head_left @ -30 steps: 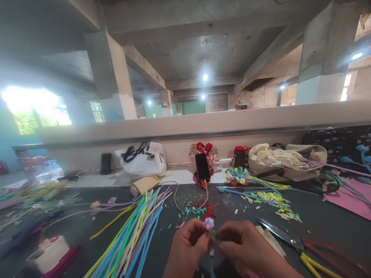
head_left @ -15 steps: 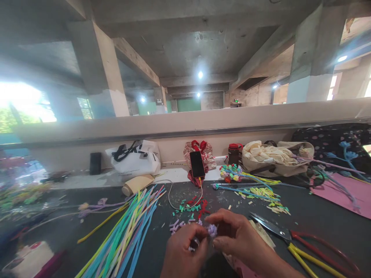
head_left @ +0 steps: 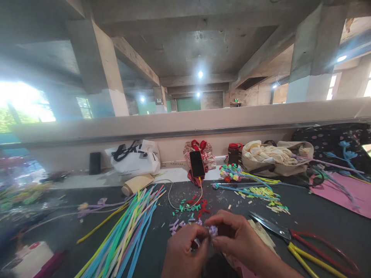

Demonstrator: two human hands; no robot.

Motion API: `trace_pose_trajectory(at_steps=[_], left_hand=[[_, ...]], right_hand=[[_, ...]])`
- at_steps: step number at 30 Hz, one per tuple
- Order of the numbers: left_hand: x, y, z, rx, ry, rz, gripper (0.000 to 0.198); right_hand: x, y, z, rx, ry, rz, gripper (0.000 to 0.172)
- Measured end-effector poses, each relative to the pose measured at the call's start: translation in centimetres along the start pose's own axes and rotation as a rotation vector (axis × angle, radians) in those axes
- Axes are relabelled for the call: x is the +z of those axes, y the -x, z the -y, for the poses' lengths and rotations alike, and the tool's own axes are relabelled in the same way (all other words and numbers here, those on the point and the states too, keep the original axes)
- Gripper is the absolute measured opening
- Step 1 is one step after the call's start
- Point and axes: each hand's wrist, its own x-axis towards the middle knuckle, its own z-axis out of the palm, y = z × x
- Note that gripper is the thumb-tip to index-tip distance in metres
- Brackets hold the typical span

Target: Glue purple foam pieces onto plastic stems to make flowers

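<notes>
Low in the middle of the view, my left hand [head_left: 185, 251] and my right hand [head_left: 240, 243] meet over the dark table [head_left: 319, 224]. Both are closed in a pinch on a small purple flower-like bud [head_left: 213, 230] held between their fingertips. Small purple cut pieces [head_left: 177, 225] lie just left of the hands. Red and green cut pieces [head_left: 193, 206] are scattered beyond them.
A bundle of long coloured strips [head_left: 130, 231] lies to the left. Scissors with red and yellow handles [head_left: 301, 243] lie to the right. Further back are a phone [head_left: 197, 164] on a cable, a white bag [head_left: 135, 158], a dark jar [head_left: 233, 153], finished flower stems [head_left: 246, 181] and a pink sheet [head_left: 344, 193].
The view has swung slightly right and down. My hands have stayed together on the purple bud, with the fingers shifting a little around it.
</notes>
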Motion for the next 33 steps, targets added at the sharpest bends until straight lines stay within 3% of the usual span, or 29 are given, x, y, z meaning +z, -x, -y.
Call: trace_pose_trajectory(at_steps=[3,8,13,17,24,27,33], left_hand=[[-0.4,-0.4,-0.1,-0.154,0.259,0.081,0.012],[-0.8,-0.9,0.6,-0.390,0.797,0.326,0.030],[-0.2,-0.9,1.2,-0.496,1.055,0.453,0.034],[0.4,-0.6,1.4,-0.493,1.180,0.488,0.035],[-0.2,-0.7,1.0,-0.534,1.065,0.345,0.035],[-0.2,-0.7,0.7,-0.489,0.862,0.245,0.033],[0.0,-0.6,-0.1,-0.331,0.318,0.066,0.012]], right_hand=[[-0.2,0.0,-0.1,0.068,-0.033,0.001,0.049],[-0.2,0.0,0.0,0.045,-0.072,0.040,0.048],[0.0,0.1,0.2,0.017,-0.081,0.104,0.044],[0.0,0.0,0.2,0.076,-0.104,0.056,0.047],[-0.1,-0.2,0.0,0.084,-0.063,0.044,0.047],[-0.2,-0.2,-0.2,0.103,-0.071,0.075,0.045],[-0.2,-0.2,-0.7,0.064,-0.047,0.068,0.043]])
